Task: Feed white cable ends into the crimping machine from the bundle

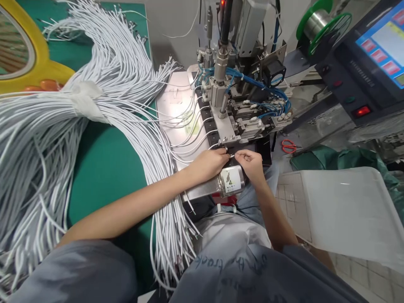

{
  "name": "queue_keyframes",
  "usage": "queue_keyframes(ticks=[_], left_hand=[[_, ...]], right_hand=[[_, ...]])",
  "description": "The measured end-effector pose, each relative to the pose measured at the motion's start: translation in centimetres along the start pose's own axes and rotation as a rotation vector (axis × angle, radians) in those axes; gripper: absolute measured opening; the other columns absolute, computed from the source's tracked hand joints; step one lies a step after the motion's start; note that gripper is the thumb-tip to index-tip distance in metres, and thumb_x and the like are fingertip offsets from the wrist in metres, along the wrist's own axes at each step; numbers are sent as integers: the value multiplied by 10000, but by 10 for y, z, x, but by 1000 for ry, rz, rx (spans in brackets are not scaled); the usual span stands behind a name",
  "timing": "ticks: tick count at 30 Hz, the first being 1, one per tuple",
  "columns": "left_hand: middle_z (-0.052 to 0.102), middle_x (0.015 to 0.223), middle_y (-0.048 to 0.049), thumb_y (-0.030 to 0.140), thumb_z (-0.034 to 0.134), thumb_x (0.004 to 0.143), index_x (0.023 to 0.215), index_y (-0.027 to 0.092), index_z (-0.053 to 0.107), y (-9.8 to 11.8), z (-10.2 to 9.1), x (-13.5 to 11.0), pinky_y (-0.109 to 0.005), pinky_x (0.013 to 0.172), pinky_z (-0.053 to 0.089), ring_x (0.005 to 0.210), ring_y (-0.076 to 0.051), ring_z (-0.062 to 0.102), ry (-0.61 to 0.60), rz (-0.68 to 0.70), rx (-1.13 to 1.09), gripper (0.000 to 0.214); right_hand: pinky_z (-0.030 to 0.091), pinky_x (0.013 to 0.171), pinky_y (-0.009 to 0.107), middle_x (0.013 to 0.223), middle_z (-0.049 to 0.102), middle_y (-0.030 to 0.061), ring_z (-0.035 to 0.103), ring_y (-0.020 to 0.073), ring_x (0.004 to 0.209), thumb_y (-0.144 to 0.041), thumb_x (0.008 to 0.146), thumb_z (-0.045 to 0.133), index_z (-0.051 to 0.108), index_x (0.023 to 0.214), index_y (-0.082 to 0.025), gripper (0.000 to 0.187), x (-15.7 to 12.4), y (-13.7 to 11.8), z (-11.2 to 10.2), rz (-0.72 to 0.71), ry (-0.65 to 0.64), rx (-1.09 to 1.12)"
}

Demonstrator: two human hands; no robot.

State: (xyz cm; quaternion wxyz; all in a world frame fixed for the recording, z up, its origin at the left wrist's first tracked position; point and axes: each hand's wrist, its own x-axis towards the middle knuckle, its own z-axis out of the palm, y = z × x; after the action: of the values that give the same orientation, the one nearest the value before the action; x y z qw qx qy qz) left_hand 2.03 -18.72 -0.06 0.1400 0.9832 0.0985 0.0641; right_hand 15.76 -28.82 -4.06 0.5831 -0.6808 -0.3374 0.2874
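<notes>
Here, hands (251, 164) pinch a wire (232, 156) by the machine's edge (227, 137), cables (134, 143) crowding left.

Hands: two, one left hand (213, 161) and one right hand (252, 163). White cables (118, 54): numerous, exact count not determinable. Green-flanged spool (318, 25): one. Red-handled scissors (293, 146): one pair. Labelled container (232, 180): one. Control panel (362, 71): one.
</notes>
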Motion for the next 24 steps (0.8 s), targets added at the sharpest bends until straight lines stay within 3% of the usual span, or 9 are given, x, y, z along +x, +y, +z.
queue_keyframes(ticks=[4, 11, 24], left_hand=[[608, 841, -66, 147, 394, 912, 956, 97, 648, 2, -2, 1, -243, 574, 448, 677, -145, 612, -64, -25, 16, 263], [590, 845, -49, 69, 414, 852, 1130, 110, 582, 2, -5, -1, -250, 534, 443, 649, -142, 588, -102, 35, 106, 327], [572, 821, -61, 63, 388, 856, 1131, 106, 585, 1, -7, -2, -263, 550, 451, 699, -161, 606, -108, 79, 178, 342]], right_hand=[[424, 584, 259, 627, 591, -1, 523, 126, 603, -272, 663, 590, 609, 651, -174, 100, 0, 10, 0, 56, -41, 47], [336, 475, 226, 527, 473, -53, 408, 85, 478, -284, 710, 567, 556, 671, -179, 112, 2, 6, 0, 87, -137, 49], [317, 442, 217, 478, 465, -57, 400, 73, 440, -286, 693, 558, 545, 629, -177, 127, 12, 2, -5, 187, -243, 20]])
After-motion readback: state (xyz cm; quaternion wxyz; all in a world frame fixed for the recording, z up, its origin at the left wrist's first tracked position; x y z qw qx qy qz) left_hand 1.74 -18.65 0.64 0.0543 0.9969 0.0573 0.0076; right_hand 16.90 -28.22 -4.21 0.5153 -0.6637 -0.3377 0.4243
